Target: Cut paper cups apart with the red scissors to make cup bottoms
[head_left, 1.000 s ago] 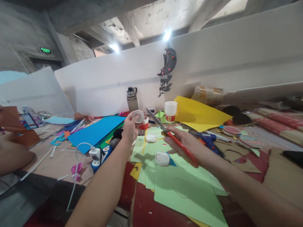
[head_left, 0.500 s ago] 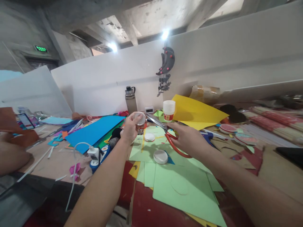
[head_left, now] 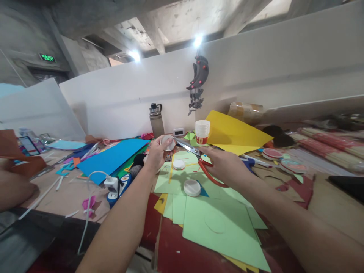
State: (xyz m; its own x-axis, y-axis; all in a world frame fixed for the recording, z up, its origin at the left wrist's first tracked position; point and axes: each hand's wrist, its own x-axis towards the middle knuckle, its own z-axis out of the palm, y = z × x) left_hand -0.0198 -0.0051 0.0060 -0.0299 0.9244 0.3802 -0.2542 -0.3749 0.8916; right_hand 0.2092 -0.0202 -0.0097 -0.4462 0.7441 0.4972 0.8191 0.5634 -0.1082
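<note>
My left hand (head_left: 156, 154) grips a small white paper cup base (head_left: 167, 143), its round face turned toward me. In my right hand (head_left: 217, 161) are red-handled scissors (head_left: 190, 148), their blades pointing left with the tips at the cup base's right edge. Below my hands, two more round white pieces rest on light green paper (head_left: 216, 216): one farther back (head_left: 179, 164) and one nearer (head_left: 192, 188). A stack of paper cups (head_left: 202, 132) stands behind the scissors.
Yellow paper (head_left: 236, 134) lies behind my right hand, and blue paper (head_left: 113, 157) to the left. A bottle (head_left: 156, 120) stands by the white partition. A white cable runs to a plug (head_left: 112, 185) at left. Another person's arm (head_left: 17, 185) is at far left.
The view has shifted very slightly. The cup base in my left hand has turned a little; the scissors remain beside it in my right hand.
</note>
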